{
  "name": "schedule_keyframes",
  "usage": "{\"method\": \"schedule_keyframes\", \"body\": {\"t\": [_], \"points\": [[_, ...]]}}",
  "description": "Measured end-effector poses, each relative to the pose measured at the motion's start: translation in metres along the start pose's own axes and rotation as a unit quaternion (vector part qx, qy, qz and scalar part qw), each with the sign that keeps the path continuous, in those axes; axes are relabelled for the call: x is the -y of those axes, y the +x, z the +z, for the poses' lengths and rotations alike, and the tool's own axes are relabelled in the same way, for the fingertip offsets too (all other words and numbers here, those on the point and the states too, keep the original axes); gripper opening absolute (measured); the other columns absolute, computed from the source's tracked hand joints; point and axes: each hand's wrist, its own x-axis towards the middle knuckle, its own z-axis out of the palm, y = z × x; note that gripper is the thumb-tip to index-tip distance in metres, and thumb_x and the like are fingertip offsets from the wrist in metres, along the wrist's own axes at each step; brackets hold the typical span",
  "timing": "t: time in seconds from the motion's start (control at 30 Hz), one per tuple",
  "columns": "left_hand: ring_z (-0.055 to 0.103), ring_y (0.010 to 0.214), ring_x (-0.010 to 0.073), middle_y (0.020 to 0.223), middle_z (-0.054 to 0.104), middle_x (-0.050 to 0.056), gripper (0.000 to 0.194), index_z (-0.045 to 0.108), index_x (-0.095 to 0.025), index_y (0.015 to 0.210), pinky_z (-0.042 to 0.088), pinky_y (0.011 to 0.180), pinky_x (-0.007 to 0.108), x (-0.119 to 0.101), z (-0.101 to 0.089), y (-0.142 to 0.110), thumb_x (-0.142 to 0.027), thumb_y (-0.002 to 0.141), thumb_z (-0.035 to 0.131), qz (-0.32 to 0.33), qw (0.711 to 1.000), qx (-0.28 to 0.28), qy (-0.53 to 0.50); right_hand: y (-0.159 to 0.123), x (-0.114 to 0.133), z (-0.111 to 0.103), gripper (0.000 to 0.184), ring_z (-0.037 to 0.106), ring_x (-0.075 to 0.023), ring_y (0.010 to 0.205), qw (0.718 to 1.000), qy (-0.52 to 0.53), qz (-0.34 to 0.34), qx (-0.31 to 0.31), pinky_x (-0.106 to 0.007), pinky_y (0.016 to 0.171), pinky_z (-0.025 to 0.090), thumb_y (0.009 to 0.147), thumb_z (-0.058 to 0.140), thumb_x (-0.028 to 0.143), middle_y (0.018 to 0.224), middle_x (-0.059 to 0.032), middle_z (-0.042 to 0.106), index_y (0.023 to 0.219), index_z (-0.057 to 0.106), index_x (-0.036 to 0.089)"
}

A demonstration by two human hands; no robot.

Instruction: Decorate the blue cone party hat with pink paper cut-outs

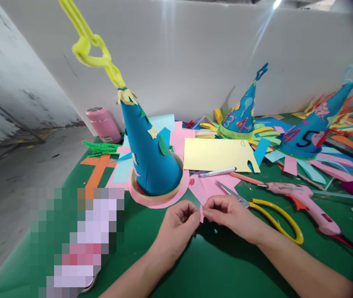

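A small piece of pink paper [201, 214] is pinched between my two hands, low over the green table. My left hand [181, 221] is closed on its left side, fingers curled in. From the right, my right hand [228, 215] pinches it with thumb and forefinger. Behind my left hand stands a blue cone party hat [151, 153] with a pink brim, yellow and green cutouts and a yellow pipe-cleaner topper [97, 56]. Yellow-handled scissors [276, 217] lie just beyond my right hand, partly hidden by it, their blades over pink paper [215, 186].
A pink glue gun [310, 203] lies at right. A white pen [217, 172] rests by a yellow sheet [216, 153]. Two decorated cone hats [241, 111] [310, 132], paper strips and a pink jar [103, 124] stand behind. A blurred-out object [86, 244] lies at front left.
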Motion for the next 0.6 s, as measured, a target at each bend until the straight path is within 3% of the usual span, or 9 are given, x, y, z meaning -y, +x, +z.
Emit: {"method": "schedule_keyframes", "body": {"t": [0.27,0.37,0.47,0.6], "points": [[0.040,0.051,0.0087,0.055,0.044,-0.004,0.016,0.048,-0.017,0.061,0.034,0.048,0.020,0.006,0.000,0.002,-0.024,0.076,0.050,0.060,0.997,-0.017,0.040,0.000,-0.001,0.001,0.021,0.037,-0.0068,0.052,0.999,0.017,-0.015,-0.045,-0.020,0.047,0.028,0.072,0.061,0.032,0.056,0.0038,0.047,0.064,0.057,0.013],[0.045,0.054,0.0106,0.059,0.050,-0.002,0.010,0.051,-0.017,0.068,0.038,0.050,0.022,0.007,0.001,0.001,-0.023,0.076,0.051,0.107,0.987,-0.059,0.107,0.000,-0.002,0.001,0.022,0.037,-0.0068,0.052,0.998,0.018,-0.017,-0.060,-0.020,0.047,0.028,0.072,0.061,0.032,0.057,0.0035,0.048,0.063,0.057,0.013],[0.052,0.061,0.0136,0.066,0.056,0.001,0.005,0.055,-0.017,0.074,0.042,0.057,0.025,0.009,0.001,-0.002,-0.017,0.076,0.051,0.220,0.943,-0.121,0.219,0.001,-0.004,0.001,0.022,0.039,-0.0070,0.052,0.997,0.018,-0.019,-0.075,-0.020,0.047,0.030,0.072,0.061,0.032,0.057,0.0034,0.049,0.063,0.057,0.013],[0.057,0.079,0.0187,0.087,0.061,0.009,0.020,0.061,-0.015,0.092,0.046,0.070,0.030,0.015,0.001,-0.005,-0.012,0.075,0.051,0.331,0.886,-0.126,0.297,0.002,-0.007,0.003,0.021,0.041,-0.0083,0.054,0.996,0.034,-0.026,-0.081,-0.021,0.050,0.033,0.068,0.065,0.034,0.058,0.0033,0.052,0.063,0.058,0.015]]}}
